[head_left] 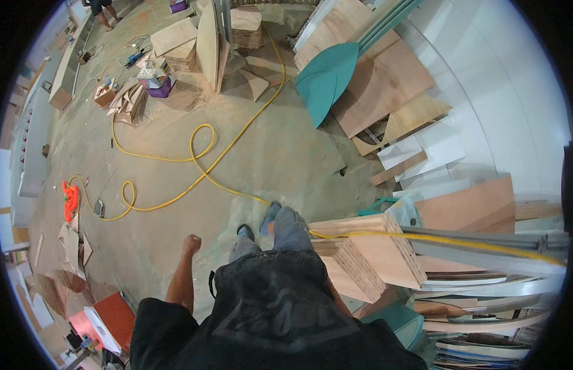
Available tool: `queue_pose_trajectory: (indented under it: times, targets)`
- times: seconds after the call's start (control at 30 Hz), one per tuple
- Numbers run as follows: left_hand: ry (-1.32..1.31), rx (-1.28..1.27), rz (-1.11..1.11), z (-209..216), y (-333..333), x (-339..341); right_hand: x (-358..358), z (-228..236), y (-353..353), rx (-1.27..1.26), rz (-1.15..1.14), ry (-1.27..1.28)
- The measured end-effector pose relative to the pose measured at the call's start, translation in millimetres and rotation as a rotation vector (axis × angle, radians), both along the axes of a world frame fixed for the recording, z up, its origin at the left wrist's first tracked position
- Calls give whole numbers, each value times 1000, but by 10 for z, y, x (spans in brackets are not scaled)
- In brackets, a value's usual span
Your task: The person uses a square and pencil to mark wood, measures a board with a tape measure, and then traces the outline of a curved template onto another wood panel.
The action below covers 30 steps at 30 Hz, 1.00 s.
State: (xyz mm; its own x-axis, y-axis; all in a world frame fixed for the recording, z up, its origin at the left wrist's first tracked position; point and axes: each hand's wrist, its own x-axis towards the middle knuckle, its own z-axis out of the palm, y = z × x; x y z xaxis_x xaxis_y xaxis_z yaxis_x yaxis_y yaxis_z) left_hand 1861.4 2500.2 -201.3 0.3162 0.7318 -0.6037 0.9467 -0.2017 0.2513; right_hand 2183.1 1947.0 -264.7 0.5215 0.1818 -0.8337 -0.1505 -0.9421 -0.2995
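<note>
My left hand [192,243] hangs at my side over the concrete floor, its fingers curled closed with nothing showing in them. It touches nothing. Only a strip of my right forearm [339,301] shows beside my dark shirt; the right hand is hidden. Close to that arm stands a stack of pale cut wood panels [385,250]. A yellow hose [234,139] loops over the floor ahead of my feet and crosses the top of that stack.
Teal sheets [326,80] and plywood boards [385,86] lean at the right. Purple-based buckets [158,86] and wood stacks stand ahead. An orange coil [70,200] lies at the left, a red-brown box [113,314] behind it. Another person's legs [104,15] show far off.
</note>
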Motion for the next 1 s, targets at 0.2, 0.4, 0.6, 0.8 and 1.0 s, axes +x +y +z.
queue_pose_trajectory:
  times: [0.2,0.4,0.6,0.8,1.0]
  targets:
    - [-156,-98,67,-169,631,1651,788,-809,-336,-145,-13,20]
    - [-190,-142,-115,-798,1295,2401,2359,-272,2016,-140,-136,91]
    - [-75,-331,-232,-711,1671,3753,4374,386,3183,55,-281,-110]
    - [-225,-161,-209,-258,2472,5633,5786,1526,4049,222,-500,-203]
    - [-233,-1,-894,-732,3748,7289,5923,766,3876,313,-587,-223]
